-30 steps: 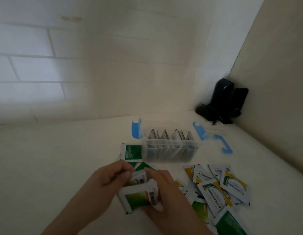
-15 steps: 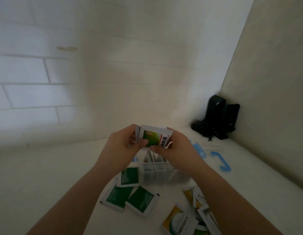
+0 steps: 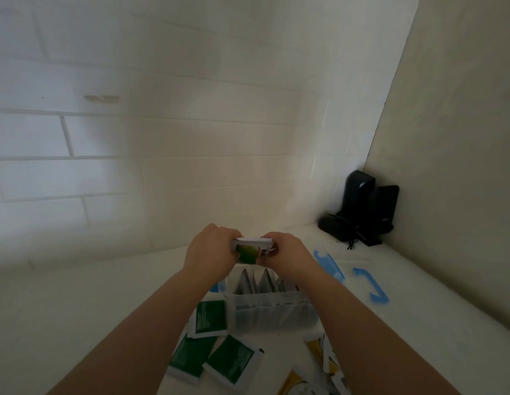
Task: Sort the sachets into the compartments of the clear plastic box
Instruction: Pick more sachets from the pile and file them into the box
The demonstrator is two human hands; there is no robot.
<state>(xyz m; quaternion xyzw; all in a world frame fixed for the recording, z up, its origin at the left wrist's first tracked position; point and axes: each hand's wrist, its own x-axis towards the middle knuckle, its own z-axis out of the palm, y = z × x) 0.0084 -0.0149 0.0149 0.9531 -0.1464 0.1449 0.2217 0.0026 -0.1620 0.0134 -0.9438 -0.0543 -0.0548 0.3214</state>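
Observation:
My left hand (image 3: 211,252) and my right hand (image 3: 288,258) both grip a small stack of green and white sachets (image 3: 249,249), held above the far side of the clear plastic box (image 3: 272,313). The box stands on the white table, with several sachets upright in its compartments. Three dark green sachets (image 3: 211,316) lie flat to the left of and in front of the box. Yellow and white sachets (image 3: 319,354) lie at the lower right, partly hidden by my right forearm.
Blue plastic clips (image 3: 372,285) lie on the table to the right of the box, and another blue piece (image 3: 216,287) shows by its left end. A black device (image 3: 359,209) stands in the far right corner. Walls close in the table at the back and right.
Both hands lifted the sachet stack from low near the table front up and forward over the box. The camera tilted upward, so the loose pile slid toward the bottom edge.

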